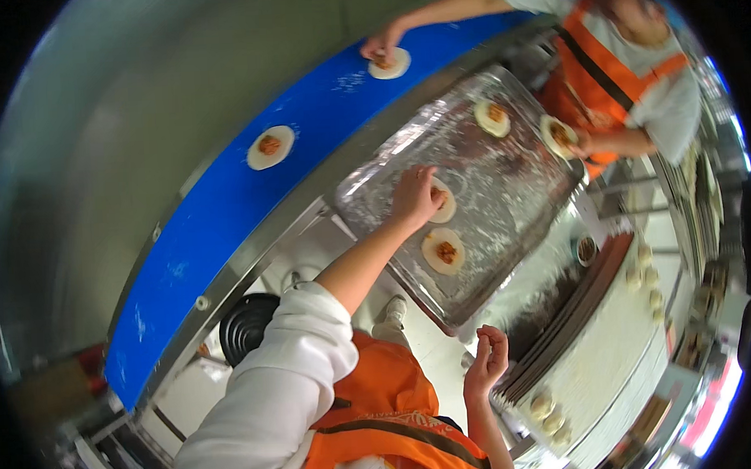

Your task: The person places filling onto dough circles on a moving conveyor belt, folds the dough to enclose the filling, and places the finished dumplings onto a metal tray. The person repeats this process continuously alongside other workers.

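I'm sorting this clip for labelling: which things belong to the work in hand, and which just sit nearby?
In use:
left hand on a filled dough round
second filled round
floured metal tray
right hand, empty

Nearby:
blue conveyor belt
co-worker's hand
dough balls

Counted: 2 filled dough rounds on blue belt (pixel 223 208), one mid-belt (pixel 269 147), one far end (pixel 390 64). 3 filled rounds on metal tray (pixel 374 209): (pixel 444 251), (pixel 445 205) partly under a hand, (pixel 493 118). 1 more in co-worker's hand (pixel 558 135). 6 total. Dough balls on floured tabletop (pixel 599 359): several, exact count unclear. 1 small bowl (pixel 587 249).
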A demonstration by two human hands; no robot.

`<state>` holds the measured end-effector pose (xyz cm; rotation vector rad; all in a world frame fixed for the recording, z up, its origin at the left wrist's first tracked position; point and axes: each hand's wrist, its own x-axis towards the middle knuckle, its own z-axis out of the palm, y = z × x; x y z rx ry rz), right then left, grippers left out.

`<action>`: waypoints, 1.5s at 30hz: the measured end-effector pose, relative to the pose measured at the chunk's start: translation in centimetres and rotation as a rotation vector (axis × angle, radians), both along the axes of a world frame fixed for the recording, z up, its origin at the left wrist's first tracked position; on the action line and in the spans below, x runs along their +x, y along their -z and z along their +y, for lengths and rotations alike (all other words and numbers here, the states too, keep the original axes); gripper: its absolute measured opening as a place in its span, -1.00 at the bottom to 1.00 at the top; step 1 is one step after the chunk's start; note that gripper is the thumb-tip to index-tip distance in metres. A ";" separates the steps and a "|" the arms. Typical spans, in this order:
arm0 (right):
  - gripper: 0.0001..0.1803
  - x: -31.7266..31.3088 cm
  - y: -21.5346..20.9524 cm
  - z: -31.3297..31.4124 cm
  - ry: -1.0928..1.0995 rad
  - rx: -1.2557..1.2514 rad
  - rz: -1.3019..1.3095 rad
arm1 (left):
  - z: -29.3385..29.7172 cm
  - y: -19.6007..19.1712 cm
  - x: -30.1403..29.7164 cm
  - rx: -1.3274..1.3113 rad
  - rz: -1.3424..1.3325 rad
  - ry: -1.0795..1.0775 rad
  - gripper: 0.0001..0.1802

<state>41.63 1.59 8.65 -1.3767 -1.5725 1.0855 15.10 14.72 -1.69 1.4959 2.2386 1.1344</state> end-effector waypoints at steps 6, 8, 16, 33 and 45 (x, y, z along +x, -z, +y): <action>-0.90 -5.4 -2.2 3.9 -0.244 0.004 0.031 | -11.5 -6.1 -14.4 0.163 0.317 -0.471 -0.37; -0.90 -7.5 -3.9 4.3 -0.315 0.020 0.038 | -17.1 -4.5 -21.6 -0.122 0.367 -0.629 -0.28; -0.90 -12.7 -5.1 5.7 -0.208 0.043 0.062 | -22.9 -0.1 -31.9 -0.564 -0.204 -0.434 -0.09; -0.92 -9.0 -4.7 7.6 -0.043 0.009 -0.029 | -18.1 -8.7 -21.9 -0.358 -1.033 -0.096 -0.45; -0.95 1.8 -3.6 1.7 0.553 -0.124 -0.087 | 13.6 3.8 7.2 -0.635 -0.765 0.724 -0.48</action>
